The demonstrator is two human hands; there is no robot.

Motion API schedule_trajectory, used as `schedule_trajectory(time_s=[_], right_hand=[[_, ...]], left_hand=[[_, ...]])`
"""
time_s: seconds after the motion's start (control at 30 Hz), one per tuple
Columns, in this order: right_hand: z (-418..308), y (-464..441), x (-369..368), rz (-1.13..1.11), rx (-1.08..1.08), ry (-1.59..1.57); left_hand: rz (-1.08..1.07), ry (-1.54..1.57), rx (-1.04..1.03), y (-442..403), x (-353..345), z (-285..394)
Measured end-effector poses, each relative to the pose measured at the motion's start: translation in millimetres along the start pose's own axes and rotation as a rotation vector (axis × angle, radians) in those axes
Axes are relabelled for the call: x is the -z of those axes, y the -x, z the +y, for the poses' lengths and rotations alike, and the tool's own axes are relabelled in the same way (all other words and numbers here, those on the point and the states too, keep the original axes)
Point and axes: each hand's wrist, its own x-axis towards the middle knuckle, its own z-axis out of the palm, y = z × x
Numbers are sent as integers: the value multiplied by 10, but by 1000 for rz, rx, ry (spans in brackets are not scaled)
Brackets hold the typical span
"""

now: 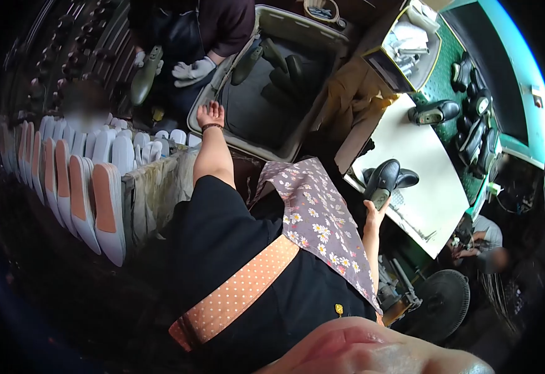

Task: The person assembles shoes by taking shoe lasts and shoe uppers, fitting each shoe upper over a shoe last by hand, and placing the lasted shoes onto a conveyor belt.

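My left hand (211,115), with a dark bracelet at the wrist, is palm up with fingers apart. It holds nothing and is beside the near left rim of a grey bin (207,100). My right hand (374,215) is closed on the end of a black shoe (383,179), whose sole end faces me. This shoe is held over the edge of a white tabletop (431,187). Just behind it, a second black shoe (406,178) lies on the tabletop, partly hidden.
Shoe lasts (275,56) lie in the bin. Across from me, a co-worker in white gloves (192,71) holds a green last (146,76). Pale insoled shoes (108,206) line a rack at left. More black shoes (472,140) are at right, near a fan (441,302).
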Motion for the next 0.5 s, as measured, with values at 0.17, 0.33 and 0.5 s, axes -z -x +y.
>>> schedule_trajectory(time_s=[0.17, 0.33, 0.5], right_hand=[[-109, 20, 17, -4, -51, -60], [-113, 3, 45, 29, -59, -35], [29, -32, 34, 62, -22, -107]], left_hand=[[210, -45, -56, 205, 530, 225], [171, -1151, 379, -493, 1702, -148], [-827, -2666, -89, 355, 1285, -1149]])
